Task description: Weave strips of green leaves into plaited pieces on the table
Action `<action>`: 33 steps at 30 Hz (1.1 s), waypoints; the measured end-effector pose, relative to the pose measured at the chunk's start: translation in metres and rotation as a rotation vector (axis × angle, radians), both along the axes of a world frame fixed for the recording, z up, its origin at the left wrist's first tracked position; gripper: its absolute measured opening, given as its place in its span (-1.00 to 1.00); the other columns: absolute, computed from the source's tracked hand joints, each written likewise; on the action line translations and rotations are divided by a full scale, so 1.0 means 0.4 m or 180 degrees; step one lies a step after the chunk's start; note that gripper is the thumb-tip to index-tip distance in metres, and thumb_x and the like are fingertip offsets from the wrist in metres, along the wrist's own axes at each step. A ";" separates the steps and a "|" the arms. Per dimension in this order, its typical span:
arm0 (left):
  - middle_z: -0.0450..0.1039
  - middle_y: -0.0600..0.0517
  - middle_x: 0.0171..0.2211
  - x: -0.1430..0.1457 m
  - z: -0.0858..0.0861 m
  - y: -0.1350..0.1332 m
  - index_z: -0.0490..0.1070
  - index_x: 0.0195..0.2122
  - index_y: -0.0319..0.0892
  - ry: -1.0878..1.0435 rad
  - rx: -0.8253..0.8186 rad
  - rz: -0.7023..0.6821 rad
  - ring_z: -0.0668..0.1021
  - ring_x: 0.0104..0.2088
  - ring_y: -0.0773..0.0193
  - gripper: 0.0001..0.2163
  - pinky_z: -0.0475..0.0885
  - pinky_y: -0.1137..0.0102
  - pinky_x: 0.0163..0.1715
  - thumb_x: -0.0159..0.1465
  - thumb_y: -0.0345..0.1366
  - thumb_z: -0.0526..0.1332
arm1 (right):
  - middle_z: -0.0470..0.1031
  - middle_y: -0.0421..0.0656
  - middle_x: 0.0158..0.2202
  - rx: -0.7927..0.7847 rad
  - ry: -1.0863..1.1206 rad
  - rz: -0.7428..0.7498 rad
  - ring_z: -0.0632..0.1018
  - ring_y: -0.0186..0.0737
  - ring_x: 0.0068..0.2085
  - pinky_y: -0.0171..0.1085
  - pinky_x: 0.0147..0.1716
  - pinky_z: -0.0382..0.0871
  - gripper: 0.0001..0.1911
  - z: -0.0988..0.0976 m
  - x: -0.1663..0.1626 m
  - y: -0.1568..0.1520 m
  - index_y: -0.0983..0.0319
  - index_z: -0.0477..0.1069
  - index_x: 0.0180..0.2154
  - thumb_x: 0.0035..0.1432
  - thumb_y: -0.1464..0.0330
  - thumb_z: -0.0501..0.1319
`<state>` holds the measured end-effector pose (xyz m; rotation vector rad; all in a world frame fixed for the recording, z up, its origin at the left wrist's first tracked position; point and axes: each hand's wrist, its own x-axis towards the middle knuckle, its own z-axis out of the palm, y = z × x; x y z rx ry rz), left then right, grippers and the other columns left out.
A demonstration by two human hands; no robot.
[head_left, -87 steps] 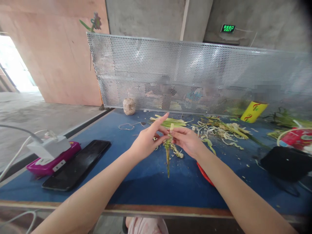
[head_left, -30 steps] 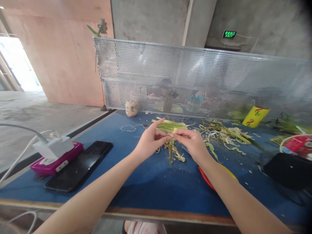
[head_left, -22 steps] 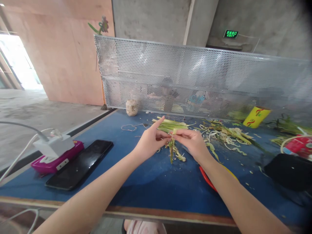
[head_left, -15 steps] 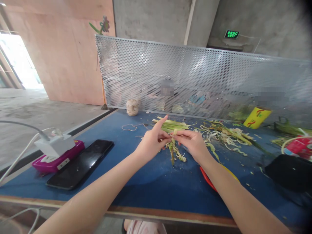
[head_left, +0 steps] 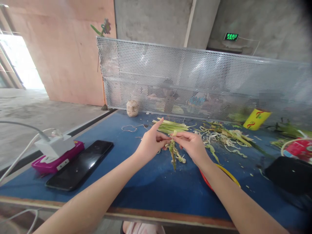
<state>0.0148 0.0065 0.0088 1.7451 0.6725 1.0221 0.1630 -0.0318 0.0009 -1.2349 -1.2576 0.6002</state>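
- Head view: the left hand [head_left: 151,143] and the right hand [head_left: 193,144] meet at the fingertips over the bench [head_left: 146,191], each grip narrow, thumb against finger on a pale green plant strip [head_left: 175,133] whose end pokes up above the right fingertips.
- Below the pinch hangs a thin greenish-brown stem [head_left: 174,159]; whether it is one piece with the strip is hidden by the fingers. The left index finger [head_left: 158,125] stands raised, off the strip.
- The step in hand looks like close two-handed fingertip work on the strip. The next move seems to call for one grip holding fast while the other shifts slightly.
- Just beyond the hands lie trimmed stalks [head_left: 173,126], with plant scraps [head_left: 225,135] spread to their right; a forward reach must pass over them.
- The phone [head_left: 81,164] and magenta power strip [head_left: 48,164] bound the left side. A red-and-yellow object [head_left: 229,175] lies partly behind the right forearm [head_left: 226,191], which could catch it in a low sweep.
- Nearer the person, bench top runs to the wooden front edge [head_left: 170,217], leaving room to draw back; the perforated screen [head_left: 151,74] limits the far side.
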 end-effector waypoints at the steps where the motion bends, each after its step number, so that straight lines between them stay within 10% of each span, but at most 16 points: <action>1: 0.48 0.02 -0.44 0.000 -0.001 -0.002 -0.11 0.21 -0.14 0.0066 0.0112 0.0051 0.49 -0.52 0.35 -0.25 0.46 0.43 -0.51 0.02 -0.50 0.22 | 0.50 -0.20 -0.60 -0.0028 -0.0031 -0.0040 0.33 -0.41 -0.68 -0.36 -0.67 0.21 -0.84 -0.002 0.000 0.001 0.24 0.52 -0.50 -0.21 0.30 0.30; 8: 0.47 0.03 -0.43 0.002 -0.006 -0.010 -0.07 0.20 -0.12 0.0152 0.0407 0.0098 0.49 -0.49 0.35 -0.30 0.42 0.44 -0.49 0.04 -0.45 0.21 | 0.49 -0.20 -0.61 -0.0117 -0.0133 -0.0058 0.30 -0.40 -0.73 -0.34 -0.73 0.20 -0.79 -0.009 0.009 0.002 0.23 0.53 -0.47 -0.17 0.23 0.27; 14: 0.48 -0.06 -0.38 0.005 -0.010 0.001 -0.13 0.20 -0.24 -0.0188 -0.0072 -0.0078 0.51 -0.43 0.30 -0.20 0.39 0.45 -0.50 -0.01 -0.34 0.29 | 0.57 -0.15 -0.40 0.0158 -0.0283 0.0180 0.53 -0.15 -0.32 -0.20 -0.29 0.39 -0.84 -0.005 0.012 0.001 0.20 0.54 -0.44 -0.14 0.29 0.27; 33: 0.46 0.05 -0.51 0.002 0.004 -0.002 -0.35 0.23 -0.20 -0.0877 -0.0878 -0.0081 0.46 -0.54 0.38 -0.05 0.32 0.50 -0.58 -0.06 -0.50 0.31 | 0.53 -0.15 -0.31 0.0446 -0.0455 0.0457 0.52 -0.21 -0.30 -0.16 -0.25 0.42 -0.71 0.005 0.007 -0.009 0.15 0.46 -0.19 -0.04 0.30 0.22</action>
